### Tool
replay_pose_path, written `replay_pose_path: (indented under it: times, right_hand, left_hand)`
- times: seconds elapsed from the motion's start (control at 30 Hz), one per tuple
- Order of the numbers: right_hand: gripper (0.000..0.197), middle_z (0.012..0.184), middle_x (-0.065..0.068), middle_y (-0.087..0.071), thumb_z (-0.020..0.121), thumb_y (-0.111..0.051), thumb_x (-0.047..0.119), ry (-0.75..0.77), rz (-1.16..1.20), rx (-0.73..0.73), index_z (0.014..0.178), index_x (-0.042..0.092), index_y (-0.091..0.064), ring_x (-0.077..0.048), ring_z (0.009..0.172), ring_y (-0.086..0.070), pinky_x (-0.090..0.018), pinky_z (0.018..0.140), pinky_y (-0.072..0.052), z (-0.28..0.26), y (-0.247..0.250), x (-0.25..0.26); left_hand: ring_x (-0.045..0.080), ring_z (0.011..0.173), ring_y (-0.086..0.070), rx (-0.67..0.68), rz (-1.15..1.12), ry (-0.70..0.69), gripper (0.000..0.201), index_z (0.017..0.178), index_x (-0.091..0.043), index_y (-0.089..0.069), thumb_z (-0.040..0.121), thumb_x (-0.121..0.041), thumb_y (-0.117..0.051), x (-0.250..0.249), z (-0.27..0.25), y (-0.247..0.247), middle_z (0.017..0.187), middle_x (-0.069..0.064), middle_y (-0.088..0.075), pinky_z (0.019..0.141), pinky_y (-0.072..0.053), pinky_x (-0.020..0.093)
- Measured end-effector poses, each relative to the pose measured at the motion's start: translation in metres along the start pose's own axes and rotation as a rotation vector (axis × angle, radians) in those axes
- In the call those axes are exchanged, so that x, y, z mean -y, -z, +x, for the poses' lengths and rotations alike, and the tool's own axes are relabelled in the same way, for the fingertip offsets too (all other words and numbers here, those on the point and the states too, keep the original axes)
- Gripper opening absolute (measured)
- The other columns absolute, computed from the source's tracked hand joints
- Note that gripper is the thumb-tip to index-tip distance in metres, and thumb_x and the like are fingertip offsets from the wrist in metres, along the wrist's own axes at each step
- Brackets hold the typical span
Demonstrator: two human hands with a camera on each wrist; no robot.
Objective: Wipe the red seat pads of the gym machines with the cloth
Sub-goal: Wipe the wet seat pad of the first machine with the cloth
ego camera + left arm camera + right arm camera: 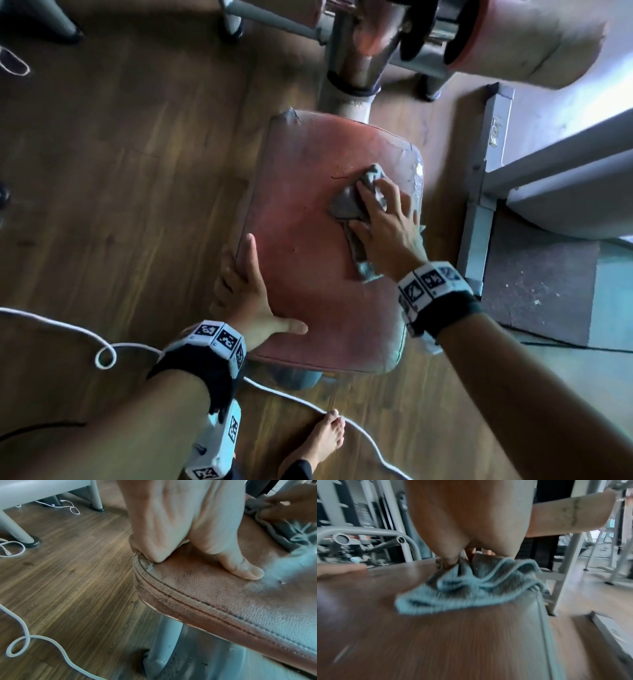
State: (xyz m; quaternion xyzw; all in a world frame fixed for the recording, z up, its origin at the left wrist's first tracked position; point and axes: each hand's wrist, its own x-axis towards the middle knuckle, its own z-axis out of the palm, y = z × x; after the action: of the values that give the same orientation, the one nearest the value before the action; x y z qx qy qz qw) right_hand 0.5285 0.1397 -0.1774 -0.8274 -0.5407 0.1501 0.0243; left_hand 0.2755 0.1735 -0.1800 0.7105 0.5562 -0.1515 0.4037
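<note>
1. Right hand (385, 226) lies on the cloth (352, 205) with fingers spread and pressing down; thumb seems to tuck a fold. Cloth sits on the pad (308, 267), far-right part, near the right edge.
2. Left hand (250, 294) grips the pad's near-left edge: thumb flat on top, fingers over the side.
3. Risk: the cloth is bunched, so contact is small; strokes may leave streaks or unwiped strips.
4. Risk: cloth is close to the right edge; a stroke outward could carry it off the pad, since it is pressed more than gripped.
5. Risk: far-right corner covering looks cracked and peeling; the cloth could snag there.
6. Left wrist view alone shows grime in the edge stitching (188, 599). Right wrist view is blurred. Only the head view shows the whole pad and a cable (102, 356) on the floor.
</note>
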Motion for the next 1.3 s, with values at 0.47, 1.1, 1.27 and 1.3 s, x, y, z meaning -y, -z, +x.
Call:
replay_pose_path:
  times: [0.47, 1.1, 1.27, 1.3]
  right_hand:
    - [0.056, 0.151, -0.014, -0.027, 0.097, -0.049, 0.027, -0.027, -0.03, -0.079, 0.15, 0.024, -0.031, -0.037, 0.114, -0.04, -0.049, 0.093, -0.042, 0.019, 0.002, 0.009]
    - [0.061, 0.139, -0.009, -0.035, 0.094, -0.057, 0.012, 0.195, -0.005, 0.016, 0.148, 0.027, -0.034, -0.029, 0.094, -0.048, -0.044, 0.072, -0.053, -0.014, -0.004, 0.011]
    - [0.063, 0.141, -0.011, -0.031, 0.095, -0.055, 0.015, 0.064, -0.003, -0.024, 0.15, 0.032, -0.029, -0.032, 0.101, -0.048, -0.046, 0.078, -0.051, 0.019, 0.004, 0.009]
    - [0.063, 0.14, -0.011, -0.03, 0.095, -0.054, 0.015, 0.04, 0.015, -0.017, 0.15, 0.031, -0.028, -0.033, 0.1, -0.048, -0.046, 0.08, -0.051, 0.019, 0.003, 0.013]
  left_hand:
    - [0.035, 0.148, 0.0, 0.056, 0.008, 0.101, 0.171, 0.125, -0.046, 0.054, 0.035, -0.064, -0.091, -0.008, -0.001, 0.003, 0.155, 0.007, 0.035, 0.111, -0.028, 0.058]
    - [0.038, 0.148, 0.003, 0.08, -0.018, 0.11, 0.169, 0.127, -0.046, 0.052, 0.038, -0.06, -0.092, -0.009, -0.002, 0.007, 0.152, 0.006, 0.041, 0.112, -0.024, 0.06]
    - [0.034, 0.148, 0.004, 0.075, -0.03, 0.124, 0.171, 0.128, -0.048, 0.05, 0.035, -0.059, -0.093, -0.011, -0.002, 0.007, 0.152, 0.002, 0.042, 0.113, -0.022, 0.06]
    - [0.034, 0.149, 0.004, 0.076, -0.03, 0.125, 0.171, 0.128, -0.048, 0.05, 0.035, -0.059, -0.093, -0.011, -0.003, 0.007, 0.152, 0.002, 0.042, 0.113, -0.022, 0.06]
